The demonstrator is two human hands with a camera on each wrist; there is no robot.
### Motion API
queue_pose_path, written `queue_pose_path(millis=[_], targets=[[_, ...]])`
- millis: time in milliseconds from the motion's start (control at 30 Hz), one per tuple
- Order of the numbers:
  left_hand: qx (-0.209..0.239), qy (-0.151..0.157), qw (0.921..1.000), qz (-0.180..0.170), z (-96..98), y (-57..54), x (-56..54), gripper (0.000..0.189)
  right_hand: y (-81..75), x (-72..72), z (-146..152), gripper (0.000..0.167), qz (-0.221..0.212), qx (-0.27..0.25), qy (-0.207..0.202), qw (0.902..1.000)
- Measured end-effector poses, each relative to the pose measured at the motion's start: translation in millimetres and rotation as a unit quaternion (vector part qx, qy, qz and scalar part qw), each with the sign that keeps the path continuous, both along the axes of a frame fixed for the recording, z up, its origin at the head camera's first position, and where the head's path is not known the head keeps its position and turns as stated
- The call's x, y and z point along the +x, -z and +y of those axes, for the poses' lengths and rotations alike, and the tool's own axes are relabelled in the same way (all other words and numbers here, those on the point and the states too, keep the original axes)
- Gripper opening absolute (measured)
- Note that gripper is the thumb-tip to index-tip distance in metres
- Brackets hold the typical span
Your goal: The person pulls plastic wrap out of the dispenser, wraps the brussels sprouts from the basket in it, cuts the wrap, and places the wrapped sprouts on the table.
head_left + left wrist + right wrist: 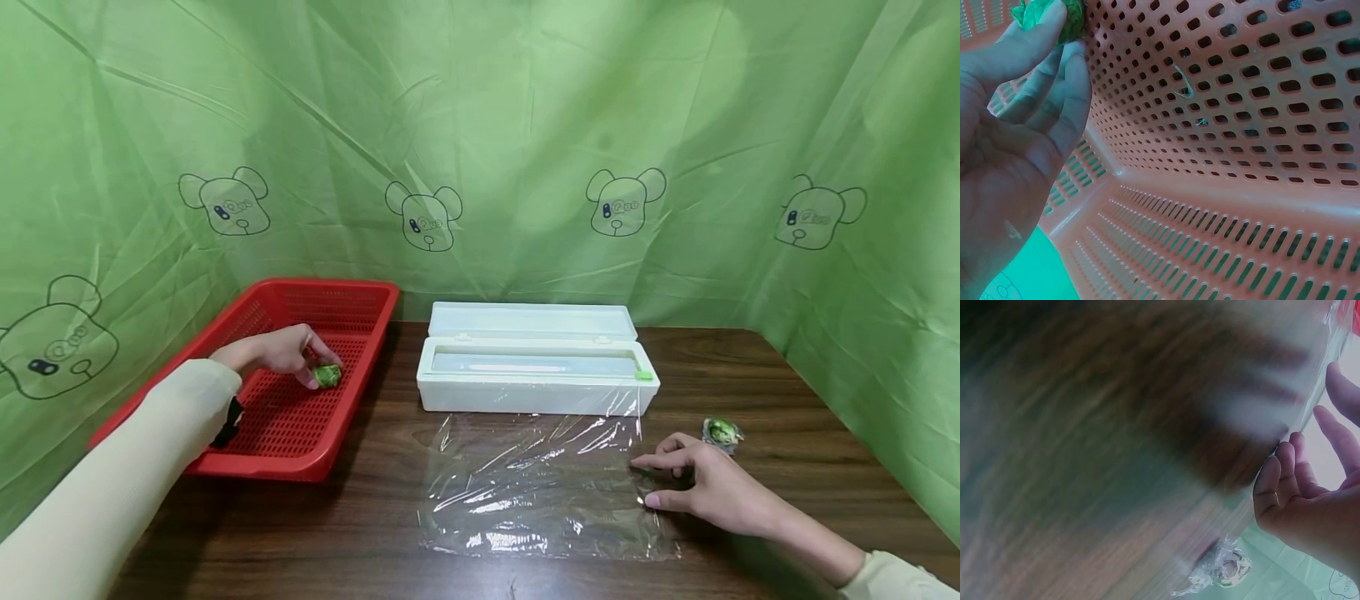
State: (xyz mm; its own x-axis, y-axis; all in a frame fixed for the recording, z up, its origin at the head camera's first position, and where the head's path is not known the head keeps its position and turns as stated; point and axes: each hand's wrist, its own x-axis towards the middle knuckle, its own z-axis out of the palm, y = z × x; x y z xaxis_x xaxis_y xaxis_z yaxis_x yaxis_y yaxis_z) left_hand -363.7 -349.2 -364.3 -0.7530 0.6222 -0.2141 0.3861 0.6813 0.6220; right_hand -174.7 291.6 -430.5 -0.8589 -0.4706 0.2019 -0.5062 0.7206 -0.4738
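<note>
- The person's left hand [285,350] is pinching a small, round, green leafy vegetable [327,376] between thumb and fingertips; the grip is narrow and holding.
- That vegetable is sitting in those fingertips inside a red, rectangular, perforated plastic basket [281,425], over its slotted floor, nearer the right wall.
- The right hand [716,490] is hovering at the right edge of a crinkled, clear plastic film sheet [525,492], thumb and forefinger standing apart with a gap between them; I cannot tell whether a fingertip is touching the film.
- The film is lying across the dark brown, wood-grain table [750,375], stretching out from a long white plastic box [525,398].
- The box's white lid [532,321] is standing open at the back, and a small bright-green plastic tab [643,376] is sitting at its right end.
- A second green vegetable, wrapped in clear film [722,432], is resting on the table just beyond the right hand.
- Pale cream sleeves [183,404] are covering both forearms, and a light-green fabric curtain [525,100] printed with bear-head outlines is hanging behind everything.
</note>
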Motion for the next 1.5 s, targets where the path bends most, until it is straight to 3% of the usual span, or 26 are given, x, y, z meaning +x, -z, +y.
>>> queue_pose_path(millis=[267, 767, 1133, 1500], targets=[[0.011, -0.013, 0.9997, -0.015, -2.3, -2.1, 2.6, 0.046, 0.0, -0.3, -0.6, 0.048, 0.008, -0.002, -0.005, 1.0000], [0.004, -0.003, 0.9997, -0.023, 1.2, -19.9, 10.6, 0.048, 1.9, 1.1, 0.5, 0.046, -0.002, 0.002, -0.003, 1.0000], [0.008, 0.027, 0.9995, -0.013, 13.3, -29.2, 18.5, 0.046, 1.0, 1.6, -0.5, 0.046, -0.001, 0.001, -0.003, 1.0000], [0.006, 0.017, 0.9996, 0.023, 20.5, -50.2, 25.7, 0.046, 0.8, 1.7, -0.6, 0.046, -0.003, 0.002, -0.003, 1.0000]])
